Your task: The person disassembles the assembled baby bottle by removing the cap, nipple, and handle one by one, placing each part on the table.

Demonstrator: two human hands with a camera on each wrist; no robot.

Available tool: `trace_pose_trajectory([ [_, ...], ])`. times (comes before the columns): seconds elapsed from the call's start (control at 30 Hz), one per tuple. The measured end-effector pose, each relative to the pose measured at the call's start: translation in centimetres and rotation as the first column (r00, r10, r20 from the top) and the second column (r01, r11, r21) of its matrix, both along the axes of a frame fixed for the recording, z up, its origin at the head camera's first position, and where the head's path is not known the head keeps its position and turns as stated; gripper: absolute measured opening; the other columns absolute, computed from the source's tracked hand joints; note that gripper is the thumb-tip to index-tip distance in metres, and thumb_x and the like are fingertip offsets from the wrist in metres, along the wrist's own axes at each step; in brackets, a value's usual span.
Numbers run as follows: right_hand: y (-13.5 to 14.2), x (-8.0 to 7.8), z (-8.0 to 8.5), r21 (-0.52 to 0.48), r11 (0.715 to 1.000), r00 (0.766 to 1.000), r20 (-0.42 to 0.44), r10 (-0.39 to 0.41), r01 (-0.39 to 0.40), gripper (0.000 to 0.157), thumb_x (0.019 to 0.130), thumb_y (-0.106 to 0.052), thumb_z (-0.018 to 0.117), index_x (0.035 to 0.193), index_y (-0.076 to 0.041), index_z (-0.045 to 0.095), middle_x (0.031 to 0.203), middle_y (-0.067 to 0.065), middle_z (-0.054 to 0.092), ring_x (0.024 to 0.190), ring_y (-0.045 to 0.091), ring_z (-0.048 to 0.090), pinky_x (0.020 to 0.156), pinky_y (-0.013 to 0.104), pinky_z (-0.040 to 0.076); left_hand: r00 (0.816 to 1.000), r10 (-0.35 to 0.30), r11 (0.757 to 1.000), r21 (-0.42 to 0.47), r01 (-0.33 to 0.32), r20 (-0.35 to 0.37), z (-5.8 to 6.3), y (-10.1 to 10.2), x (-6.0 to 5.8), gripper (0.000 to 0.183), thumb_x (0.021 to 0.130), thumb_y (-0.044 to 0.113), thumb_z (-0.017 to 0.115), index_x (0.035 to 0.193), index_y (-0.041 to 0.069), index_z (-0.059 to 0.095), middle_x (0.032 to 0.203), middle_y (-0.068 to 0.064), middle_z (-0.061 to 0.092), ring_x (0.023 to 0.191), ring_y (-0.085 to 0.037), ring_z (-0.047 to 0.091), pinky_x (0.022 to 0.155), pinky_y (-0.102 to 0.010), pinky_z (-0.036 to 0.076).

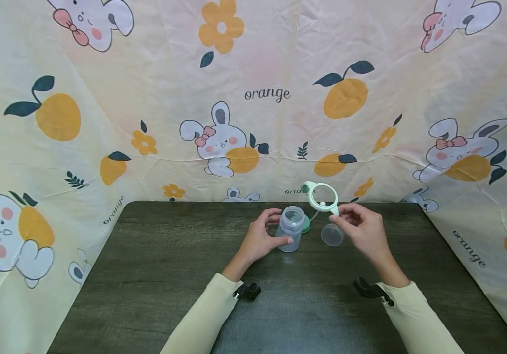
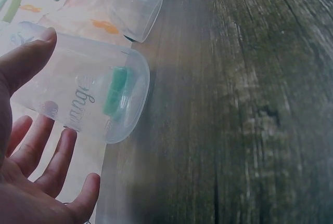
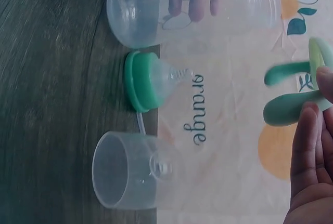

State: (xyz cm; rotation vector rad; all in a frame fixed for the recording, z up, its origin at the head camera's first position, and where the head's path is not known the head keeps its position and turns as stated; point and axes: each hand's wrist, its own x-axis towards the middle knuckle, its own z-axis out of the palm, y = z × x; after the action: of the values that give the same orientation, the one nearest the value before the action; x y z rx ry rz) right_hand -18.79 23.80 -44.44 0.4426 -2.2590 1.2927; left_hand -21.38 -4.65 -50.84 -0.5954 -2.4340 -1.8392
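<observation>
My left hand (image 1: 258,238) holds a clear baby bottle (image 1: 290,231) upright on the table, thumb on its near side and fingers round the far side. The bottle's mouth is uncovered, and faint lettering shows on its wall in the left wrist view. My right hand (image 1: 365,230) pinches one grip of a pale green bottle handle ring (image 3: 289,109), raised to the right of the bottle. Behind the bottle stands a green collar with a clear teat (image 3: 146,81), partly hidden in the head view. A clear dome cap (image 3: 127,172) rests on the table below the right hand.
The dark wood table (image 1: 169,275) ends at a back edge, where a cloth (image 1: 271,128) printed with rabbits and oranges hangs. A thin pale straw or tube (image 3: 141,122) lies between the teat collar and the cap. Each wrist wears a black strap mount (image 1: 248,292).
</observation>
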Motion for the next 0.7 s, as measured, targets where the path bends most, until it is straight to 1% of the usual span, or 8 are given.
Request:
trace_pose_trajectory([
  [0.1,0.5,0.2,0.0,-0.001,1.0,0.999,0.025,-0.025,0.025,0.017,0.089,0.006,0.089,0.102,0.003,0.078,0.085,0.012,0.076,0.068,0.003,0.064,0.061,0.013,0.05,1.0,0.0,1.0,-0.004,0.0,0.001,0.1,0.0,0.0,0.082,0.085,0.013,0.099,0.153,0.001,0.054,0.137,-0.011,0.074,0.131,-0.034,0.067,0.114,-0.059,0.049],
  [0.23,1.0,0.6,-0.1,0.03,0.997,0.996,0.04,-0.077,0.076,0.017,0.088,0.01,0.088,0.097,0.008,0.074,0.082,0.015,0.072,0.066,0.004,0.06,0.059,0.013,0.048,1.0,0.0,1.0,-0.004,0.0,-0.002,0.1,0.0,0.0,0.082,0.085,0.013,0.099,0.153,0.001,0.055,0.137,-0.012,0.074,0.131,-0.035,0.067,0.114,-0.059,0.049],
  [0.33,1.9,0.8,-0.7,0.045,0.994,0.994,0.039,-0.099,0.097,0.018,0.087,0.011,0.089,0.095,0.007,0.073,0.08,0.015,0.071,0.065,0.003,0.059,0.059,0.013,0.047,1.0,0.003,1.0,-0.002,-0.003,-0.006,0.0,0.1,0.2,0.081,0.085,0.013,0.099,0.153,0.001,0.055,0.138,-0.012,0.073,0.132,-0.035,0.067,0.113,-0.058,0.049],
  [0.5,3.9,1.2,-1.9,0.062,0.99,0.99,0.053,-0.134,0.13,0.021,0.085,0.002,0.094,0.093,0.001,0.074,0.079,0.006,0.071,0.066,0.001,0.06,0.059,0.012,0.048,1.0,0.007,1.0,0.004,-0.007,-0.009,-0.2,0.3,0.6,0.081,0.085,0.012,0.098,0.153,0.001,0.055,0.138,-0.012,0.073,0.132,-0.035,0.067,0.113,-0.059,0.05],
  [0.7,6.4,1.7,-3.1,0.11,0.978,0.981,0.061,-0.184,0.177,0.024,0.085,-0.003,0.096,0.092,-0.001,0.074,0.079,0.004,0.069,0.068,0.003,0.059,0.061,0.012,0.047,1.0,0.02,1.0,0.004,-0.02,-0.015,-0.4,0.6,1.0,0.079,0.085,0.012,0.099,0.151,0.002,0.056,0.137,-0.012,0.073,0.131,-0.034,0.067,0.113,-0.058,0.05],
])
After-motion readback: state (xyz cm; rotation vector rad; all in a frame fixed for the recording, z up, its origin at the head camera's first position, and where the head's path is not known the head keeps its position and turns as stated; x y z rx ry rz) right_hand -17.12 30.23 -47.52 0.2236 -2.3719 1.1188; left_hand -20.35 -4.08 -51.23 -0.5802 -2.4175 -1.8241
